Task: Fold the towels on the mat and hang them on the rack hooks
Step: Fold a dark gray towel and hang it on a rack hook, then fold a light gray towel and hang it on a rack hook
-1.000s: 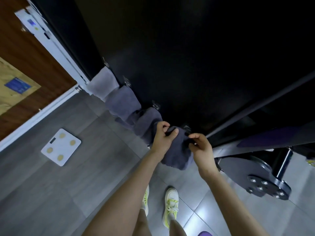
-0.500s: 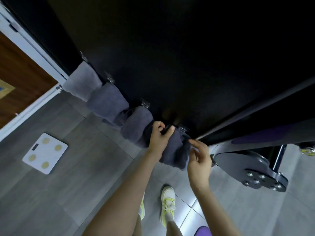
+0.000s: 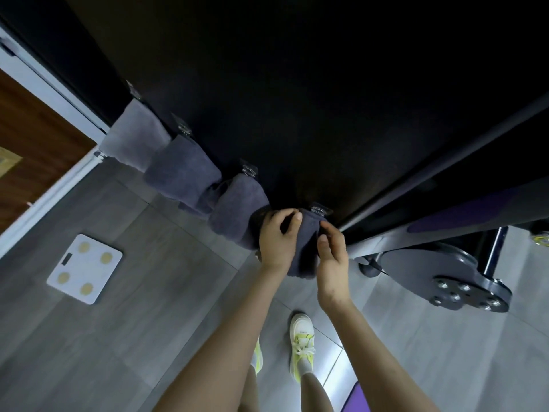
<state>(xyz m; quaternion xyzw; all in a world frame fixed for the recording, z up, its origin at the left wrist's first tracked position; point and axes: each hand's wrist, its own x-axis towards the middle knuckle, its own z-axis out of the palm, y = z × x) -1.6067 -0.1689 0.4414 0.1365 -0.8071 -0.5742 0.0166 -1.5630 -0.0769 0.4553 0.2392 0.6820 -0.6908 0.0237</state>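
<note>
Folded dark grey towel at frame centre, hanging below a hook on a black wall panel. Left hand curls its fingers over the towel's top edge. Right hand, fingers loosely bent, lies against its right edge; whether it pinches is unclear. Three hung towels run toward upper left.

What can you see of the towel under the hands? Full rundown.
The towel is dark grey, soft terry-looking cloth, folded narrow. It hangs against the black panel below the rightmost hook, last in a row of four, touching the neighbouring towel. The left hand grips its upper fold; the right hand rests against its right edge. Its bottom hangs free.
</note>
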